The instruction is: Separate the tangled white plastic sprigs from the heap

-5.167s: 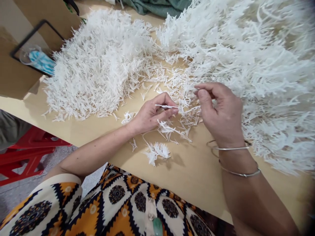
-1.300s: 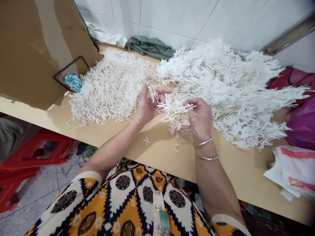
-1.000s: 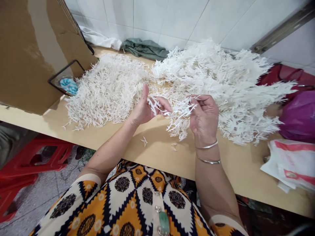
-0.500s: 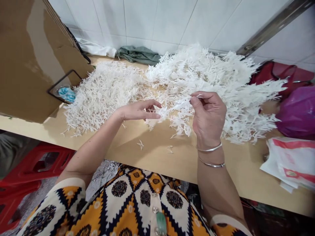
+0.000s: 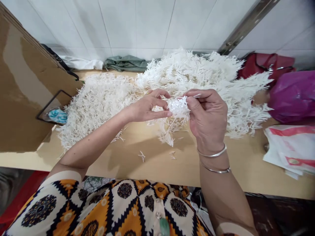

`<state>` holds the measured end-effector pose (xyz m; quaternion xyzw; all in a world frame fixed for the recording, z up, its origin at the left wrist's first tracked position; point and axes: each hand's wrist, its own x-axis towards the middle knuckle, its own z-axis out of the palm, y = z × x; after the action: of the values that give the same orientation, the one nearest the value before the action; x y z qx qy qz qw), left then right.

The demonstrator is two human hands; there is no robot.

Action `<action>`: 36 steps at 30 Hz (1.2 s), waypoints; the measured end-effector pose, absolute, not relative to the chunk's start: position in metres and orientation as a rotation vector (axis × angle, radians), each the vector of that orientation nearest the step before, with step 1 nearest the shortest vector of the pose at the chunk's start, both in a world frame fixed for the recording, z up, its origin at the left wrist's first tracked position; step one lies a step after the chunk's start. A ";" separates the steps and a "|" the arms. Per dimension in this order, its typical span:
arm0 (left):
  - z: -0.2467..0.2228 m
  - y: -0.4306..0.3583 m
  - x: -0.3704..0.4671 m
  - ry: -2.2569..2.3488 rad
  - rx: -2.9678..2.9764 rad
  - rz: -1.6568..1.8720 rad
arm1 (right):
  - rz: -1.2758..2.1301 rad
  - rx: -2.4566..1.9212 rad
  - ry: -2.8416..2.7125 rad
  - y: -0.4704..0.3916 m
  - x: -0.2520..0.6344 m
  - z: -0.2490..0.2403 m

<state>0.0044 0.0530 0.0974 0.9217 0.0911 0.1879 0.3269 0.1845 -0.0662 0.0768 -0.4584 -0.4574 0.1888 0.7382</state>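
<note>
My right hand [image 5: 208, 113], with two silver bangles at its wrist, is closed in a pinch on a bunch of white branched plastic sprigs [image 5: 178, 108]. A thin stem pokes out past its thumb and forefinger. My left hand [image 5: 152, 106] faces it from the left, thumb and fingers apart and curved at the near side of the bunch; whether they touch it I cannot tell. Beneath the hands lie more loose white sprigs. Behind and to the right rises a large pile of long sprigs [image 5: 206, 70]; to the left spreads a pile of shorter sprigs [image 5: 98, 95].
A cardboard box [image 5: 29, 91] stands at the left. On the right are a red bag [image 5: 265, 67], a purple plastic bag [image 5: 292, 95] and a white and red packet [image 5: 292, 146]. Green cloth [image 5: 125, 63] lies along the tiled wall. Stray bits dot the wooden table [image 5: 152, 170].
My left hand has moved right, closer to my right hand. A compact white bunch now hangs between them, where looser strands trailed before. The camera view has shifted slightly.
</note>
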 end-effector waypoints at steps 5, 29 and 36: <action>0.104 0.061 0.008 0.198 2.092 0.288 | 0.325 -1.058 -0.962 -0.057 0.193 0.079; 0.060 0.033 -0.008 0.699 1.683 0.710 | 0.797 -1.196 -1.152 -0.053 0.224 0.046; 0.059 0.027 0.007 0.576 2.356 0.801 | 0.967 -1.292 -1.284 -0.067 0.213 0.052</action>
<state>0.0066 0.0272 0.0593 0.8830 0.2157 0.3000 0.2895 0.2127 -0.0674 0.0525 -0.5373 -0.5342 0.4021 0.5140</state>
